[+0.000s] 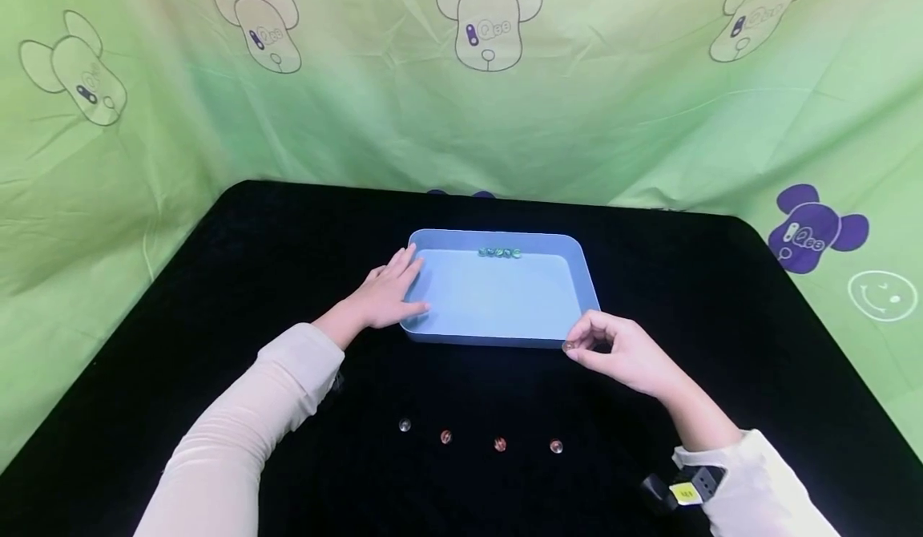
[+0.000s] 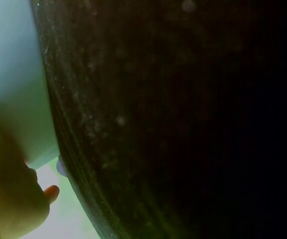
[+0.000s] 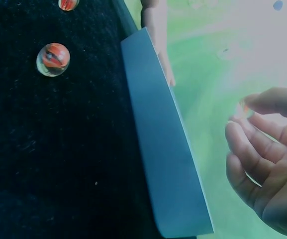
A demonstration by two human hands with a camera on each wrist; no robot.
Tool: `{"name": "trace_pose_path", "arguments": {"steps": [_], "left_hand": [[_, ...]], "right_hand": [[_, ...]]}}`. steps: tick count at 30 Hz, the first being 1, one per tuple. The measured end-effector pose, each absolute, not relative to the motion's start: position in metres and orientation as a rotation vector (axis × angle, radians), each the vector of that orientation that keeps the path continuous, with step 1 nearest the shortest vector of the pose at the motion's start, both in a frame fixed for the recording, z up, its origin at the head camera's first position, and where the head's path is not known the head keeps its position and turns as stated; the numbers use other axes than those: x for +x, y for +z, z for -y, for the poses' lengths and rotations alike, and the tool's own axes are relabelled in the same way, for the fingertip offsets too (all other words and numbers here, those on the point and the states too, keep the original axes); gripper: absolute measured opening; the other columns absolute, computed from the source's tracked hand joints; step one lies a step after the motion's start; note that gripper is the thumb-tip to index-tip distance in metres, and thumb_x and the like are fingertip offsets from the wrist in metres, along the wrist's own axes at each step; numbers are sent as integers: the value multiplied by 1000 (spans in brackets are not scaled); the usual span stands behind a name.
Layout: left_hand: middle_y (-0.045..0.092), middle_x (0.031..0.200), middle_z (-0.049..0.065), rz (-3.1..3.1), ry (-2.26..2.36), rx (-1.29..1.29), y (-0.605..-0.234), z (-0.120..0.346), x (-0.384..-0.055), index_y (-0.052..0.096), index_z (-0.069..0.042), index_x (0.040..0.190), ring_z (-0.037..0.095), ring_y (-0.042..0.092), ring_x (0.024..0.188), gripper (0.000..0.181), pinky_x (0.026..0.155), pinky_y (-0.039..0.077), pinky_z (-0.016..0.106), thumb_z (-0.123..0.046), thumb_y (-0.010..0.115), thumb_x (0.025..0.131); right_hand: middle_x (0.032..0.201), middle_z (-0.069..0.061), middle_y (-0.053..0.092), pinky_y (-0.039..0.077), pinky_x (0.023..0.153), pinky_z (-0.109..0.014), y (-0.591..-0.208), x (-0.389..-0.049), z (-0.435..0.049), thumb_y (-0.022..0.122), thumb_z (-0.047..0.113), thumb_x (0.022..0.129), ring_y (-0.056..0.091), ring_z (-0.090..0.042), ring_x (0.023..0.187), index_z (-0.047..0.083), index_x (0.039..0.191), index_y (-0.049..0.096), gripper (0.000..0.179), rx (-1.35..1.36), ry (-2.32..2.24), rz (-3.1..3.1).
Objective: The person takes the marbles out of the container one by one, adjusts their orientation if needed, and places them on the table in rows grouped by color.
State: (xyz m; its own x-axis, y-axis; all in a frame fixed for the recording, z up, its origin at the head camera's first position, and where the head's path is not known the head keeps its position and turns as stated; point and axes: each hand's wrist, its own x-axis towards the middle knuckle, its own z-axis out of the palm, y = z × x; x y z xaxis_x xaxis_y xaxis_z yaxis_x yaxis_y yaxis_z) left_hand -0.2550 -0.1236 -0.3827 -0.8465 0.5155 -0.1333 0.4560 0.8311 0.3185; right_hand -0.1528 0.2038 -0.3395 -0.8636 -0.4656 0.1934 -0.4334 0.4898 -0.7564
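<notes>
My right hand (image 1: 623, 353) pinches a small glass marble (image 1: 567, 346) between thumb and fingertips, at the near right corner of a blue tray (image 1: 497, 300). In the right wrist view that marble (image 3: 242, 108) shows an orange tint and sits above the level of the tray wall (image 3: 163, 144). Fingers spread, my left hand (image 1: 385, 292) rests on the tray's left rim. Along the far inner wall of the tray lies a short row of green marbles (image 1: 499, 253). The left wrist view shows only part of the left hand (image 2: 14, 194) beside the tray wall.
Several clear marbles with orange or pale insides lie spaced in a row on the black cloth before the tray, from a leftmost marble (image 1: 405, 425) to a rightmost marble (image 1: 556, 446). A green printed curtain (image 1: 360, 120) hangs behind the black table (image 1: 303, 224).
</notes>
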Motion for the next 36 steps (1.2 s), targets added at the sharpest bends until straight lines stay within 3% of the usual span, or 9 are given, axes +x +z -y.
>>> {"name": "trace_pose_path", "arguments": {"steps": [10,17,36], "left_hand": [[-7,144,6,-2794,406,734,-381,122,-255,10,-8,139,19,-8,129,78,98,11,46,-51,44,83],[-8,144,6,-2791,407,735,-382,122,-256,10,-9,139,19,-9,129,79,98,11,47,-51,44,83],[-6,144,7,-2810,417,739,-384,123,-256,11,-8,139,22,-5,129,78,97,12,47,-51,44,83]], "right_hand": [[76,-6,60,43,62,-22,-344,-145,-216,64,1,75,55,-9,68,9,81,58,12,-874,-1410,-2592],[77,-1,60,44,62,-23,-347,-140,-221,61,-9,73,56,-10,69,9,82,57,20,-950,-1419,-2499],[75,0,58,45,59,-26,-360,-131,-234,59,-6,76,55,-11,66,11,82,56,18,-1017,-1356,-2301]]}}
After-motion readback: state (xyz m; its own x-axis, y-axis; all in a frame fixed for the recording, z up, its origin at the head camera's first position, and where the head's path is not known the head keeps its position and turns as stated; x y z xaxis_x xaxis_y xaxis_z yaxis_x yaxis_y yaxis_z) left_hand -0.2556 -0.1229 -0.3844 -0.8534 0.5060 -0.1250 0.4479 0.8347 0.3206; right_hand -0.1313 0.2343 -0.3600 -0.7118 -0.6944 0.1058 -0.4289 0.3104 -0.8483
